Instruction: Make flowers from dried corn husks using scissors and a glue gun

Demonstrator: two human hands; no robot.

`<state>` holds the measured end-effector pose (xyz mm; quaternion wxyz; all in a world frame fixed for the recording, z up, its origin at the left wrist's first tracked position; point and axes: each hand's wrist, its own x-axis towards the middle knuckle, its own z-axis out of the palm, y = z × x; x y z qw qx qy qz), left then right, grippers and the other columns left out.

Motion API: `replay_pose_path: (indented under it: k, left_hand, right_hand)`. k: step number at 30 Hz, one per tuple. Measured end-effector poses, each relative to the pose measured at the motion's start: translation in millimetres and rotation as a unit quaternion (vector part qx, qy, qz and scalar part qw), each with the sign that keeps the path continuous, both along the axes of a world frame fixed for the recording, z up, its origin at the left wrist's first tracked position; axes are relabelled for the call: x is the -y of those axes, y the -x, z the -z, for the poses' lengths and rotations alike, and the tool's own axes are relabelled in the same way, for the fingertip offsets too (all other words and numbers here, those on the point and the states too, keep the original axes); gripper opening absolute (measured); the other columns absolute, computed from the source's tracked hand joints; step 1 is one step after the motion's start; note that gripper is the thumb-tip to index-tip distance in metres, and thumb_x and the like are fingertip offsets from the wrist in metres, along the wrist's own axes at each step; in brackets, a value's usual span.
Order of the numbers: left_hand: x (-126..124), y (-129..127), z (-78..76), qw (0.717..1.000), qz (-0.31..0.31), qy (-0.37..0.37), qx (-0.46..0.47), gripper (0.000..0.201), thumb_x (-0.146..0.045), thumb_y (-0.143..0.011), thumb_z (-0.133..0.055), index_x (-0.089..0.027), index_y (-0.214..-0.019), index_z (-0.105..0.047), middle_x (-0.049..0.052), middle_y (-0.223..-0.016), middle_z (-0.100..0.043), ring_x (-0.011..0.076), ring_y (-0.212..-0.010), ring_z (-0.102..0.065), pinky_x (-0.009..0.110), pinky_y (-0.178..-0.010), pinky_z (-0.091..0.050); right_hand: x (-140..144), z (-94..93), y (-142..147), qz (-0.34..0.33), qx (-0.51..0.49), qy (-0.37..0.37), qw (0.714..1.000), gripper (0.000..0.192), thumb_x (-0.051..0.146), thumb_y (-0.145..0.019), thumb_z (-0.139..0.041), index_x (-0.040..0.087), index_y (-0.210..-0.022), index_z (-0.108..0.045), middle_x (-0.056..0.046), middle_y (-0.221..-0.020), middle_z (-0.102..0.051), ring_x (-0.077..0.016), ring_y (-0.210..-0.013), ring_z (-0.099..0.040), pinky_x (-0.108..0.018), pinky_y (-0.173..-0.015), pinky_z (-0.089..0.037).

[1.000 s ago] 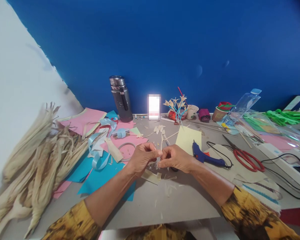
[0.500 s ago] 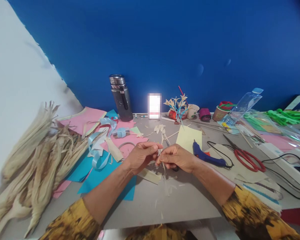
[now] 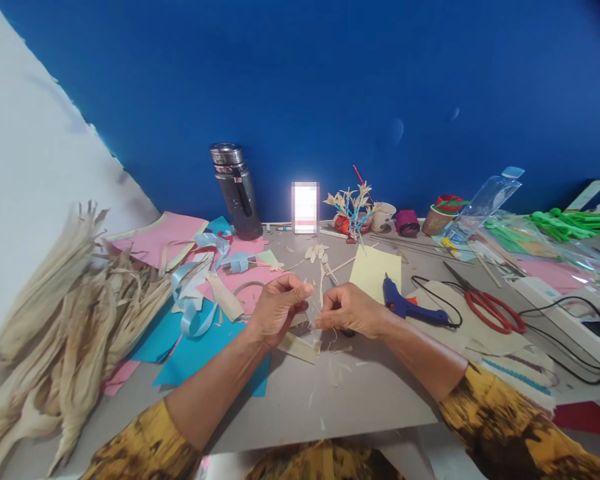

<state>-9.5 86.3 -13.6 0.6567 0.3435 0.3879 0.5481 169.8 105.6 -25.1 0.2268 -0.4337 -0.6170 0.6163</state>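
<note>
The hands (image 3: 314, 308) have drawn apart, splitting the husk strip (image 3: 316, 312).

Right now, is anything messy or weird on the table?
Yes. Little pale husk scraps lie scattered on the grey table below the left hand and right hand, which pinch a thin husk strip. Light-blue ribbon sprawls loosely across coloured paper.

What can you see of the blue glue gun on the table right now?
The blue glue gun lies on its side on the grey table, just right of the right hand, apart from it. Its plastic body is blue, with an orange-red part on its underside. Its nozzle end lies at the edge of a pale yellow paper sheet. A black cord loops beside it. Neither hand touches it.
</note>
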Motion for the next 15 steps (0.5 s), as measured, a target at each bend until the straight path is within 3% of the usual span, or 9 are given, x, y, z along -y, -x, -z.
replay_pose_path:
  k: [3, 7, 15]
  left_hand:
    - [-5, 5, 0.4, 1.000, -0.026, 0.007, 0.011, 0.044, -0.034, -0.053, -0.093, -0.016, -0.054, -0.053, -0.008, -0.050, -0.043, 0.0054, -0.050, -0.039, 0.021, -0.054, -0.041]
    - [-10, 11, -1.5, 0.999, -0.042, -0.005, 0.023, 0.044, -0.034, -0.055, -0.093, -0.016, -0.056, -0.053, -0.007, -0.053, -0.044, 0.0062, -0.053, -0.040, 0.021, -0.055, -0.041]
    - [-13, 21, -7.0, 0.997, -0.034, -0.063, 0.032, 0.035, -0.031, -0.065, -0.088, -0.015, -0.058, -0.057, -0.005, -0.058, -0.047, 0.0065, -0.054, -0.042, 0.021, -0.055, -0.039]
  right_hand:
    - [0, -1.2, 0, -0.037, -0.038, 0.023, 0.998, 0.038, 0.048, -0.066, -0.085, 0.014, -0.069, -0.068, 0.003, -0.050, -0.058, -0.0052, -0.041, -0.040, -0.018, -0.039, -0.026]
    - [2, -5.8, 0, -0.075, -0.068, 0.029, 0.994, 0.033, 0.044, -0.077, -0.076, 0.013, -0.091, -0.076, -0.006, -0.075, -0.073, -0.0071, -0.049, -0.053, -0.018, -0.042, -0.034]
    - [4, -4.6, 1, -0.039, -0.001, 0.022, 0.999, 0.014, 0.026, -0.071, -0.074, 0.014, -0.073, -0.068, -0.005, -0.069, -0.074, -0.0070, -0.046, -0.056, -0.015, -0.038, -0.031]
